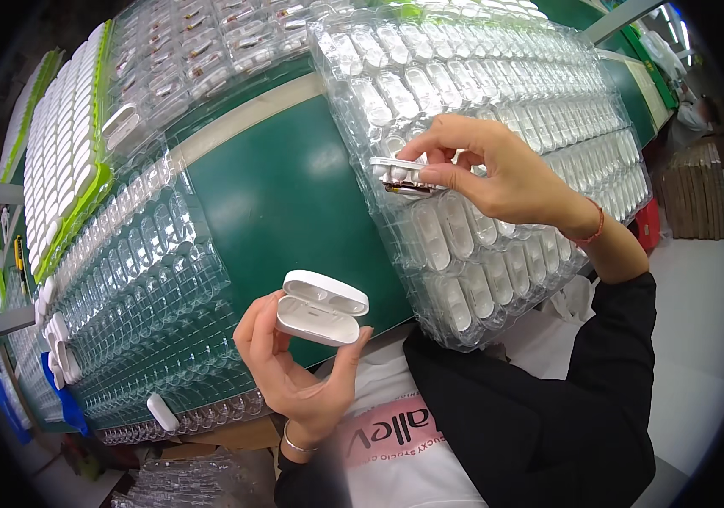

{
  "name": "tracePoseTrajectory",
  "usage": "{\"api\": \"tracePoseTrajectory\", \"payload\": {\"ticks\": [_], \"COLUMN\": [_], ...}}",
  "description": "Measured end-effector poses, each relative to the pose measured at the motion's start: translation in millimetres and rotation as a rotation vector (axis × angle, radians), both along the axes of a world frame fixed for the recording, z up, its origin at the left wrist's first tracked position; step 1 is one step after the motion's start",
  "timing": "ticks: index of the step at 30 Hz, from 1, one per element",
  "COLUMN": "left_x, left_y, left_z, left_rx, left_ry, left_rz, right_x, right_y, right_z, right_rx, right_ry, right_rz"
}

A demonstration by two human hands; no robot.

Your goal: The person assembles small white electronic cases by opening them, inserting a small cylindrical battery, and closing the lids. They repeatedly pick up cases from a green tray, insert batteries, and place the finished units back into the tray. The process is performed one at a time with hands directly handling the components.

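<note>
My left hand (298, 364) pinches a white earbud charging case (320, 306) between thumb and fingers. Its lid stands up, and the hollow inside faces me above the green table. Over the right-hand stack of trays, my right hand (489, 169) grips a small white insert (400, 167) with dark and reddish parts along its underside. Thumb and fingertips hold it by one end. Beneath it, the clear plastic tray (430, 93) carries rows of white oval pieces in its pockets. The two hands are apart.
Left of the bare green tabletop (286, 186) lie clear blister trays (142, 279). One open white case (122, 125) rests near trays of small parts (184, 51). Green-edged trays of white cases (66, 144) stand far left. A closed white case (162, 412) lies near the front edge.
</note>
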State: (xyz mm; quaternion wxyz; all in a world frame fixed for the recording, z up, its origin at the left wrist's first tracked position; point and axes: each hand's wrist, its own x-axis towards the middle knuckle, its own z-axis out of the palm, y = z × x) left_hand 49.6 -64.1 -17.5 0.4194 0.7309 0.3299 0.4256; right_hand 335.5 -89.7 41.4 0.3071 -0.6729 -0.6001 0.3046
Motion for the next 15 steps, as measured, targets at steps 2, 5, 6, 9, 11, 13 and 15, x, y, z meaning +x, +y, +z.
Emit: {"api": "tracePoseTrajectory", "payload": {"ticks": [2,5,6,9,11,13,15], "left_x": [1.1,4.2,5.1,5.1,5.8,9.0,12.1], "left_y": [0.8,3.4,4.3,6.8,7.0,5.8,7.0], "left_z": [0.0,1.4,2.2,0.1,-1.9,-3.0,-5.5], "left_rx": [0.002,0.015,0.018,0.021,0.013,-0.002,0.012], "left_ry": [-0.002,0.006,0.015,0.025,0.021,0.01,-0.003], "left_rz": [0.006,0.009,0.014,0.004,0.0,0.011,0.026], "right_x": [-0.5,4.8,6.2,4.9,-4.0,-16.1,-30.6], "right_y": [2.2,3.8,3.5,4.6,5.9,7.6,9.4], "right_z": [4.0,-0.1,-2.2,1.1,10.5,14.7,13.0], "right_rx": [-0.032,-0.015,0.002,-0.031,-0.065,-0.077,-0.063], "right_ry": [0.037,0.107,0.133,0.249,0.363,0.481,0.613], "right_rz": [0.012,0.042,0.053,0.047,-0.038,-0.061,-0.02]}}
